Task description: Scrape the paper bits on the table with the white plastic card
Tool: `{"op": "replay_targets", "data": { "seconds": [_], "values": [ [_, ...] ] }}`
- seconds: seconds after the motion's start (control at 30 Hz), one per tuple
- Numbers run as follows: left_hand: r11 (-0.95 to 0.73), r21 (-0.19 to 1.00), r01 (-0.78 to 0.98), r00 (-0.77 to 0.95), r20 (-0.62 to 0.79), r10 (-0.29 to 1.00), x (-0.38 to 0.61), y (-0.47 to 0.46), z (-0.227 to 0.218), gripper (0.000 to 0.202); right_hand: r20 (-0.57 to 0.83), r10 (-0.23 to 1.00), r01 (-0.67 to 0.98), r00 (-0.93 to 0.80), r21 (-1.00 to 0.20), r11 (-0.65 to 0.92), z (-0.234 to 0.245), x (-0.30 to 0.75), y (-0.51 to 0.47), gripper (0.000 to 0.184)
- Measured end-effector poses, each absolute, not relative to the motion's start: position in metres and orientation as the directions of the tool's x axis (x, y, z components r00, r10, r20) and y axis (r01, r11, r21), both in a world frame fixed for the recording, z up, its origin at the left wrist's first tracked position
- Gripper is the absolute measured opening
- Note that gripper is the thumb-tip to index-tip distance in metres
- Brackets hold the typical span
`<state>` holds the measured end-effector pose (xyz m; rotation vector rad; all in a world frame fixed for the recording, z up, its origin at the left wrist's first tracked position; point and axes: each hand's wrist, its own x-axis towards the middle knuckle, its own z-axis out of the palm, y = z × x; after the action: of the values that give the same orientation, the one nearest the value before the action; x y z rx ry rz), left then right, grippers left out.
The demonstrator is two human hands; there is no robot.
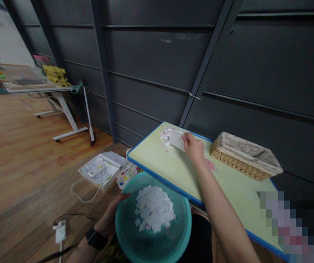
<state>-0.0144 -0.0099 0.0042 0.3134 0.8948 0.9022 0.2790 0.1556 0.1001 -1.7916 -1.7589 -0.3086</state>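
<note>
My left hand point(112, 212), with a dark watch on the wrist, grips the rim of a teal plastic basket point(120, 233) below the table's near edge. Inside it lies a heap of small white paper pieces point(155, 208). Over the far left part of the table, my right hand point(192, 146) pinches a flat white card point(176, 141). The card lies low against a small pile of paper scraps point(166, 133) on the tabletop and covers part of it.
The pale green table point(170, 160) has a blue edge. A lined wicker basket point(241, 157) stands on its right side, near a pinkish smudge point(210, 164). Left on the floor are an open white box point(99, 170) and a power strip point(60, 231) with cables. A dark panel wall point(151, 54) rises behind.
</note>
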Motion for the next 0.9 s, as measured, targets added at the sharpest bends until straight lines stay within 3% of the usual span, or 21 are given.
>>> {"op": "replay_targets", "data": {
  "seconds": [0.13,0.27,0.63,0.9],
  "values": [
    [0.612,0.578,-0.539,0.297,-0.55,0.781,-0.014,-0.01,0.003,0.013,0.595,0.801,0.952,0.067,-0.277,0.126,0.101,0.279,0.156,0.039],
    [0.638,0.565,-0.523,0.292,-0.584,0.757,-0.015,-0.007,-0.004,0.019,0.624,0.773,0.961,0.11,-0.265,0.078,0.099,0.279,0.156,0.039],
    [0.605,0.596,-0.528,0.264,-0.562,0.784,-0.015,-0.009,-0.001,0.018,0.616,0.786,0.97,0.049,-0.218,0.11,0.097,0.278,0.158,0.036],
    [0.628,0.55,-0.551,0.306,-0.566,0.765,-0.017,-0.008,-0.005,0.018,0.597,0.802,0.969,-0.005,-0.194,0.15,0.106,0.282,0.154,0.033]
  ]
}}
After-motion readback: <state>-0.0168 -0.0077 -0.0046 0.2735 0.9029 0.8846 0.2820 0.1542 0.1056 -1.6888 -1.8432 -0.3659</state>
